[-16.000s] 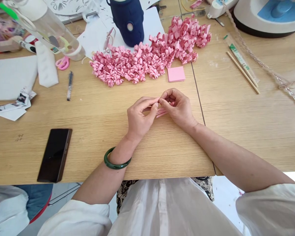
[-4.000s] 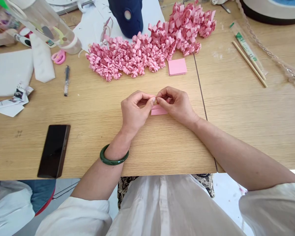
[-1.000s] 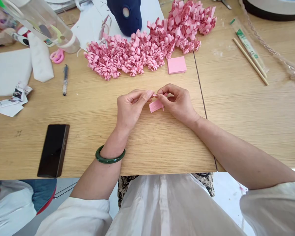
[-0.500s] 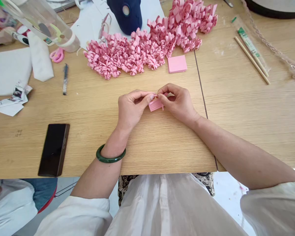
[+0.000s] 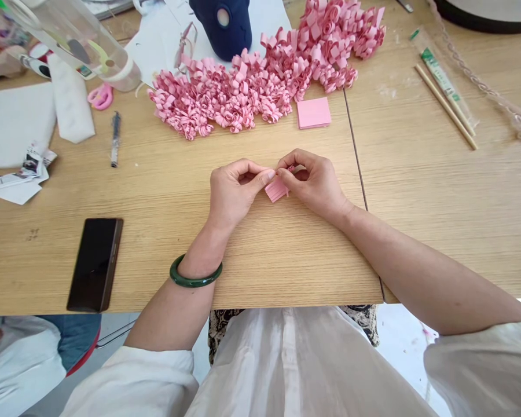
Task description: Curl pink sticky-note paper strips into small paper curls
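Between my two hands is a small piece of pink paper (image 5: 276,190) cut into narrow strips, its lower part hanging below my fingertips. My left hand (image 5: 238,188) pinches its upper edge with thumb and forefinger. Close against it, my right hand (image 5: 313,180) is closed on the right side of the same paper, where a bit of curled strip shows by the fingers. The fingertips of both hands nearly touch and hide the top of the paper. Beyond them lies a stack of pink paper cards (image 5: 314,113).
A long heap of curled pink paper flowers (image 5: 230,92) spans the back, beside a dark blue cup (image 5: 226,35). At left are a clear bottle (image 5: 99,55), pink scissors (image 5: 101,97), a pen (image 5: 115,139) and a phone (image 5: 95,264). Wooden sticks (image 5: 447,107) lie at right.
The fingertips of both hands have come closer together. The hanging strips of pink paper have tilted and swung slightly downward. Everything else on the table stays put.
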`<state>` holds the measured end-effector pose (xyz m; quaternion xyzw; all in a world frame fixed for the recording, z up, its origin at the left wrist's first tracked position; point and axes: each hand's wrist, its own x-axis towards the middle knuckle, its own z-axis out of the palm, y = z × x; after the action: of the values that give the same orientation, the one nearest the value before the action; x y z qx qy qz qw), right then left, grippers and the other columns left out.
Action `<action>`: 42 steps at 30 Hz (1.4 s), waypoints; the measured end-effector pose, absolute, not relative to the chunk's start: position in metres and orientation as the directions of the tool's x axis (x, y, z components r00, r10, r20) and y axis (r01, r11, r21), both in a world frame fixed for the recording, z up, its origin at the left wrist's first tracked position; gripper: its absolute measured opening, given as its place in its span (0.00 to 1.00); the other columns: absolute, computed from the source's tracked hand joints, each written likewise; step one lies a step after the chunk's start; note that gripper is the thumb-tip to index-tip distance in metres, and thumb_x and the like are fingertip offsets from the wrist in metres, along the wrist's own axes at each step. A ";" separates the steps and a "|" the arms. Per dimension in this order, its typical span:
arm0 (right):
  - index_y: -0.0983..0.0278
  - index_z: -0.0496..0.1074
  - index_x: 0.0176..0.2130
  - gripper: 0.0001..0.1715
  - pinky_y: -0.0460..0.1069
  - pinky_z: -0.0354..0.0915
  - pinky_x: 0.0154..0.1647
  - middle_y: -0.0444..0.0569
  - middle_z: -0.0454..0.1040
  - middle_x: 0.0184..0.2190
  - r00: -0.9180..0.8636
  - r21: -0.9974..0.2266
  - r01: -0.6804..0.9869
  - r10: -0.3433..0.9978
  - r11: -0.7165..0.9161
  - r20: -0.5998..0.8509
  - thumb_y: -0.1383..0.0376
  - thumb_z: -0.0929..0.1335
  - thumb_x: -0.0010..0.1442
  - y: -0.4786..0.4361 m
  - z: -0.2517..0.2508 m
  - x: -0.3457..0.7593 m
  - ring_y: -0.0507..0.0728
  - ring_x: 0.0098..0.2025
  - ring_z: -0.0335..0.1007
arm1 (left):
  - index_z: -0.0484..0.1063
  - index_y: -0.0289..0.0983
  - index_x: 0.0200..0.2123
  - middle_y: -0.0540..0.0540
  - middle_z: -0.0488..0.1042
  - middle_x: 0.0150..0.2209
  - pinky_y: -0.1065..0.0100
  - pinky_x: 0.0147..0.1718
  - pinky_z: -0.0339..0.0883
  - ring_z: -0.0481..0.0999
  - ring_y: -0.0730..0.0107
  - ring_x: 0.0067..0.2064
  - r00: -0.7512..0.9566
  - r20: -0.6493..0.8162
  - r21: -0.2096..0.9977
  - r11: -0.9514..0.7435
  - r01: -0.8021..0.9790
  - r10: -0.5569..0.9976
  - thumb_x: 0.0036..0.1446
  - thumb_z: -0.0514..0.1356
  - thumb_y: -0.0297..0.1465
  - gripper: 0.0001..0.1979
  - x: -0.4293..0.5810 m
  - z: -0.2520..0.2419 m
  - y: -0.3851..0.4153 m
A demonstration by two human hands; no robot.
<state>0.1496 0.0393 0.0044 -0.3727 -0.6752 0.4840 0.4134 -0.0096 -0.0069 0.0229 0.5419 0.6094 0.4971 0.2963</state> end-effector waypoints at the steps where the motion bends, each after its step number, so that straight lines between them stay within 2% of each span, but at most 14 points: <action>1: 0.64 0.71 0.31 0.04 0.47 0.68 0.33 0.44 0.74 0.28 -0.384 -0.961 0.106 0.901 0.257 0.199 0.70 0.68 0.59 0.039 0.005 0.150 0.51 0.31 0.69 | 0.82 0.41 0.26 0.51 0.82 0.28 0.70 0.32 0.72 0.79 0.70 0.30 -0.236 0.169 0.929 -0.075 0.363 0.957 0.51 0.71 0.27 0.04 -0.010 0.023 -0.007; 8: 0.64 0.71 0.32 0.04 0.48 0.69 0.34 0.46 0.76 0.30 -0.399 -0.952 0.125 0.893 0.279 0.210 0.68 0.69 0.60 0.040 0.004 0.150 0.52 0.32 0.71 | 0.80 0.39 0.25 0.51 0.81 0.26 0.70 0.32 0.71 0.77 0.72 0.29 -0.236 0.153 0.935 -0.063 0.348 0.960 0.54 0.71 0.31 0.07 -0.010 0.022 -0.006; 19: 0.63 0.72 0.31 0.06 0.49 0.68 0.37 0.46 0.76 0.31 -0.406 -0.950 0.139 0.892 0.278 0.202 0.66 0.69 0.61 0.038 0.007 0.151 0.52 0.33 0.70 | 0.80 0.38 0.25 0.51 0.80 0.27 0.70 0.33 0.70 0.76 0.73 0.30 -0.253 0.071 0.977 -0.016 0.213 0.965 0.50 0.73 0.29 0.06 -0.010 0.018 -0.006; 26: 0.64 0.72 0.32 0.19 0.48 0.67 0.37 0.45 0.73 0.30 -0.421 -0.962 0.078 0.883 0.262 0.206 0.57 0.64 0.70 0.039 0.009 0.153 0.51 0.33 0.68 | 0.76 0.38 0.23 0.51 0.78 0.26 0.69 0.32 0.70 0.75 0.73 0.30 -0.301 0.055 0.981 0.005 0.193 0.952 0.48 0.75 0.34 0.12 -0.006 0.019 -0.005; 31: 0.64 0.73 0.35 0.25 0.46 0.68 0.35 0.47 0.73 0.32 -0.416 -0.977 0.014 0.890 0.211 0.186 0.48 0.62 0.71 0.038 0.010 0.154 0.51 0.34 0.69 | 0.75 0.38 0.23 0.52 0.77 0.26 0.69 0.33 0.70 0.74 0.74 0.29 -0.282 0.036 0.988 0.008 0.153 0.959 0.49 0.75 0.34 0.13 -0.006 0.020 -0.005; 35: 0.63 0.73 0.38 0.22 0.47 0.71 0.37 0.47 0.75 0.35 -0.433 -0.982 0.017 0.887 0.186 0.160 0.47 0.65 0.69 0.037 0.012 0.154 0.52 0.36 0.72 | 0.74 0.38 0.22 0.52 0.76 0.25 0.69 0.33 0.70 0.74 0.74 0.29 -0.255 -0.011 0.991 0.045 0.127 0.967 0.47 0.76 0.34 0.14 -0.008 0.024 -0.006; 42: 0.63 0.74 0.40 0.09 0.47 0.71 0.36 0.48 0.78 0.39 -0.469 -0.990 -0.004 0.874 0.141 0.127 0.59 0.71 0.64 0.036 0.013 0.155 0.54 0.39 0.74 | 0.73 0.37 0.23 0.51 0.77 0.26 0.69 0.34 0.70 0.75 0.73 0.30 -0.260 -0.056 0.992 0.083 0.095 0.964 0.49 0.74 0.31 0.13 -0.007 0.028 -0.006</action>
<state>0.1546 0.0357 0.0130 -0.3363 -0.6466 0.5624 0.3904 -0.0071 -0.0064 0.0276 0.4388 0.6033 0.5156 0.4215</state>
